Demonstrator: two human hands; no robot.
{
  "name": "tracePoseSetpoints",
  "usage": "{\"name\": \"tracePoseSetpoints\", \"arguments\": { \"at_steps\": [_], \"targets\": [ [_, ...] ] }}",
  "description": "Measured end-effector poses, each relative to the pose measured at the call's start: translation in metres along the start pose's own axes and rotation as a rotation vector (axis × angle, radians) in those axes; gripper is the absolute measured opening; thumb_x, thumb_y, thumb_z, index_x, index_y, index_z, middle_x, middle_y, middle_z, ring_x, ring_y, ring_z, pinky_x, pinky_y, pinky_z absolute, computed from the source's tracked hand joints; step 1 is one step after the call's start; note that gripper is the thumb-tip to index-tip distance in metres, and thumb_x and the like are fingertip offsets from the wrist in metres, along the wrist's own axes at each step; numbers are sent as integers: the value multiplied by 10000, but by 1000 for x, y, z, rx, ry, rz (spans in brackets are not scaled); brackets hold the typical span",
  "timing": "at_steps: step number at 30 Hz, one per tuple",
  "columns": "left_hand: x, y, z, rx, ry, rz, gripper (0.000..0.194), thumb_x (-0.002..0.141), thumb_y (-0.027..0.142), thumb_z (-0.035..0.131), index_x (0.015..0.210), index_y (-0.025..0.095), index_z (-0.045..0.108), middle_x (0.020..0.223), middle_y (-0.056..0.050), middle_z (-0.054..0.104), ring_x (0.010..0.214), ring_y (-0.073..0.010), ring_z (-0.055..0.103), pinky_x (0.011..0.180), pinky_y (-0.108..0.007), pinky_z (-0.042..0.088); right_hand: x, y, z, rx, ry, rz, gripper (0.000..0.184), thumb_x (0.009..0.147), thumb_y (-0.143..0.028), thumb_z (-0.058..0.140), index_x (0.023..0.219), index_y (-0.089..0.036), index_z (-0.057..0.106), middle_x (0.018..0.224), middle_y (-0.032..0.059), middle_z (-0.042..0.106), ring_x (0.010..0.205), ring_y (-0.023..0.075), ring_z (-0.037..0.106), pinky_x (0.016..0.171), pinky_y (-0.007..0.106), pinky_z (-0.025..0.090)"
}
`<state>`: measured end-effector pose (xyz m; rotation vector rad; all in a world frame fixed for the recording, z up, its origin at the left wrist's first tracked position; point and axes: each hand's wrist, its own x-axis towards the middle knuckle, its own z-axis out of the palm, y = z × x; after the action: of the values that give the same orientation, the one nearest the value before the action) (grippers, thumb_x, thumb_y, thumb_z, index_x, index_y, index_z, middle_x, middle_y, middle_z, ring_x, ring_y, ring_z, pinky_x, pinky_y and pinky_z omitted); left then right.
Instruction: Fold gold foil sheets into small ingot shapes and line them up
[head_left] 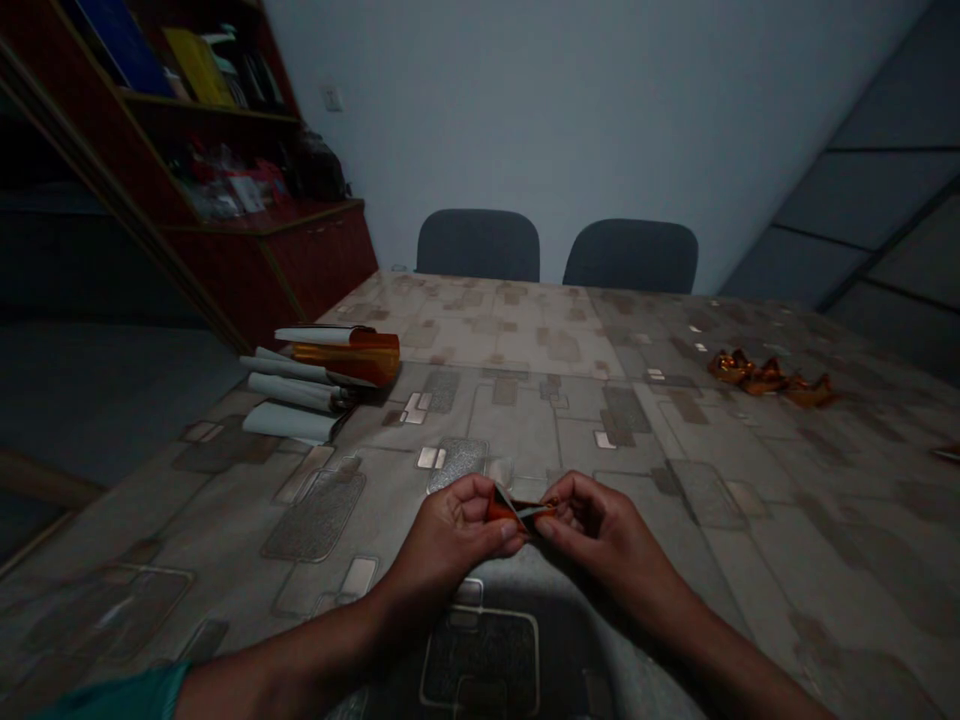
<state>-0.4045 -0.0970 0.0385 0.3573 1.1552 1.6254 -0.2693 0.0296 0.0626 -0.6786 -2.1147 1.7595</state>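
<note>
A small folded piece of shiny orange-gold paper (505, 506), pale grey on its inner side, is held between my two hands above the table. My left hand (469, 520) pinches its left end between thumb and fingers. On the other end, my right hand (589, 518) has its thumb and fingertips closed in a pinch. A fold in the paper stands partly spread between the thumbs. The fingers hide much of the paper's lower part.
Curled sheets of gold and grey paper (345, 358) lie at the table's left. Several folded shiny gold pieces (766, 376) sit in a row at the right. Two dark chairs (478, 245) stand behind the patterned tablecloth (525, 420). A red-brown cabinet (322, 255) rises at the back left.
</note>
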Motion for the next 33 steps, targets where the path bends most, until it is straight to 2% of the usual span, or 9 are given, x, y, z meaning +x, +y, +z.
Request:
{"name": "tracePoseSetpoints", "arguments": {
  "at_steps": [7, 11, 15, 17, 19, 22, 25, 28, 33],
  "targets": [
    [0, 1, 2, 30, 53, 15, 454, 579, 273, 933, 805, 140, 562, 721, 3, 732, 638, -95, 691, 656, -194, 559, -1, 0, -2, 112, -67, 27, 218, 784, -356, 698, 869, -179, 602, 716, -21, 544, 646, 136, 484, 585, 263, 358],
    [0, -4, 0, 42, 27, 51, 425, 577, 291, 929, 748, 140, 571, 665, 0, 721, 596, -93, 673, 619, -185, 536, -2, -1, 1, -22, -12, 9, 135, 788, -297, 659, 766, -183, 592, 649, -28, 532, 606, 133, 474, 569, 266, 356],
    [-1, -4, -2, 85, -14, 123, 325, 657, 264, 884, 742, 145, 594, 753, -39, 755, 675, -119, 695, 665, -208, 533, -5, -7, 1, -146, 16, -86, 91, 807, -241, 632, 737, -192, 604, 631, -25, 554, 593, 137, 493, 563, 269, 363],
    [-2, -2, -2, 97, -33, 161, 274, 695, 238, 856, 753, 151, 603, 870, -67, 770, 786, -152, 718, 747, -247, 545, -6, -10, 0, -142, -13, -121, 44, 805, -232, 651, 807, -193, 632, 687, -12, 597, 627, 144, 525, 574, 269, 382],
    [-2, -1, -2, 95, -54, 193, 241, 711, 214, 840, 752, 154, 611, 935, -78, 764, 876, -183, 722, 818, -284, 545, -6, -10, 0, -139, -29, -147, 92, 782, -203, 680, 866, -198, 644, 734, -6, 626, 648, 148, 550, 585, 268, 401],
    [-2, -1, -3, 112, -58, 237, 208, 696, 176, 840, 733, 152, 637, 970, -70, 734, 929, -193, 710, 872, -303, 535, -5, -5, 0, -217, 2, -229, 71, 778, -151, 686, 802, -206, 646, 719, -6, 631, 646, 150, 569, 605, 277, 418],
    [-3, -2, -2, 139, -69, 286, 172, 683, 157, 840, 702, 153, 669, 984, -63, 692, 923, -187, 695, 875, -309, 533, -4, 2, 0, -269, 21, -340, 113, 811, -133, 670, 737, -207, 627, 726, 8, 646, 668, 161, 602, 632, 290, 437],
    [-5, -3, -1, 155, -79, 376, 130, 672, 150, 828, 668, 163, 699, 958, -58, 663, 907, -193, 681, 856, -316, 533, -4, 3, -1, -292, 12, -445, 122, 807, -103, 659, 772, -213, 619, 757, 13, 654, 699, 171, 618, 648, 296, 447],
    [-6, -4, -2, 183, -78, 417, 94, 662, 109, 786, 652, 178, 723, 1004, -52, 627, 903, -213, 682, 824, -326, 535, -4, 3, -2, -350, 65, -463, 172, 767, -52, 640, 790, -219, 607, 747, 5, 622, 681, 170, 596, 621, 289, 432]
  ]
}}
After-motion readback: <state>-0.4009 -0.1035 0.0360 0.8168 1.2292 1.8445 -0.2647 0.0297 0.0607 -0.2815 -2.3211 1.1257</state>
